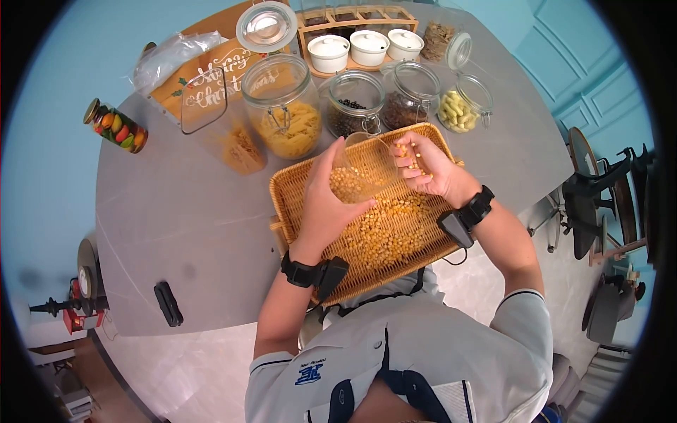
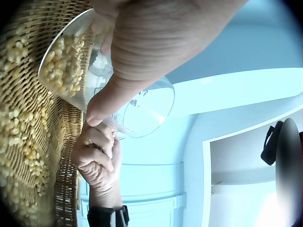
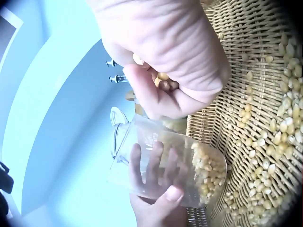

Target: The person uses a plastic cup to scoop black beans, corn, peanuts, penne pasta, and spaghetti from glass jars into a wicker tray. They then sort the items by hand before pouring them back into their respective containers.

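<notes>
A clear plastic container (image 1: 367, 173) with corn kernels in its lower part is tilted over the wicker basket (image 1: 282, 190). The left hand (image 1: 326, 204) grips it from the side; in the right wrist view that hand's fingers (image 3: 158, 165) show through the wall. Beside the container's mouth, the right hand (image 1: 427, 166) is curled round several kernels, which show between its fingers in the right wrist view (image 3: 165, 81). Loose kernels (image 1: 388, 233) cover much of the basket's bottom. From the left wrist, the right hand (image 2: 99, 156) appears close beyond the left thumb.
Behind the basket stand a jar of pasta (image 1: 288, 127), a jar of dark beans (image 1: 349, 113), another dark-filled jar (image 1: 409, 99) and a jar of pale pieces (image 1: 460, 109). White lidded pots (image 1: 328, 55) sit farther back. A vegetable-filled jar (image 1: 120, 129) lies at the left, a black object (image 1: 168, 303) near the front edge.
</notes>
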`<state>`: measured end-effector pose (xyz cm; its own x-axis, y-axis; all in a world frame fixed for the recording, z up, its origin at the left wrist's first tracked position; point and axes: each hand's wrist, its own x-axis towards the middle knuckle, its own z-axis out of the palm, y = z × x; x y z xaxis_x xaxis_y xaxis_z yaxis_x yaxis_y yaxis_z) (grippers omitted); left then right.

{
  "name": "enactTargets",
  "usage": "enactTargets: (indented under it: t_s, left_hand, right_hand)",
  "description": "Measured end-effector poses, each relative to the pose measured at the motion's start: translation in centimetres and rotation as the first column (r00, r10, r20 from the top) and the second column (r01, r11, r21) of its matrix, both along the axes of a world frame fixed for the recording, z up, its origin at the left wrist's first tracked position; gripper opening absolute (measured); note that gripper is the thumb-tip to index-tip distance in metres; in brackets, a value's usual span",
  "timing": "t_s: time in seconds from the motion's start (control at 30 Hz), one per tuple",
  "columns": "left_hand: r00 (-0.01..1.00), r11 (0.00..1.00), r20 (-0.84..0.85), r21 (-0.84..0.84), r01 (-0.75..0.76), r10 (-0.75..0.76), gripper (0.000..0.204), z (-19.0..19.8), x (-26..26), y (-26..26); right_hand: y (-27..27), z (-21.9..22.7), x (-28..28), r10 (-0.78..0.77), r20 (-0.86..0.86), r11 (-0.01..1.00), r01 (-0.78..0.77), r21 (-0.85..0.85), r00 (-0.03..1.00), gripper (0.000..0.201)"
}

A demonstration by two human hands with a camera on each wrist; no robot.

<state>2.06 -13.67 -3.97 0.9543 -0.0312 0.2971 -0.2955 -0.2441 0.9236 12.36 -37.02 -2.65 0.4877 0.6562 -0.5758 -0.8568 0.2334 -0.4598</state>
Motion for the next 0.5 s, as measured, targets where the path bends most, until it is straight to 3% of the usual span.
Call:
enactTargets:
  t_s: [0.07, 0.27, 0.37, 0.5]
  left_hand:
    - [1.0, 1.0, 0.005, 0.001, 0.0, 0.0, 0.104, -0.2, 0.1, 0.0]
    - [1.0, 1.0, 0.002, 0.028, -0.002, 0.002, 0.104, 0.0, 0.1, 0.1]
    - [1.0, 0.999, 0.006, 0.049, -0.008, 0.008, 0.105, 0.1, 0.0, 0.0]
    - [1.0, 0.999, 0.024, 0.05, -0.001, 0.0, 0.105, 0.1, 0.1, 0.1]
  right_hand:
    - [-0.3, -0.5, 0.2, 0.083, 0.01, 0.994, -0.084, 0.068, 0.996, 0.024]
    - [-0.8, -0.8, 0.4, -0.105, -0.035, 0.992, 0.107, 0.066, 0.994, 0.034]
    - [-1.5, -1.4, 0.8, -0.162, -0.042, 0.966, 0.167, 0.199, 0.986, 0.042]
    - [-0.9, 2.4, 0.6, -0.27, -0.034, 0.886, 0.262, 0.383, 0.962, 0.047]
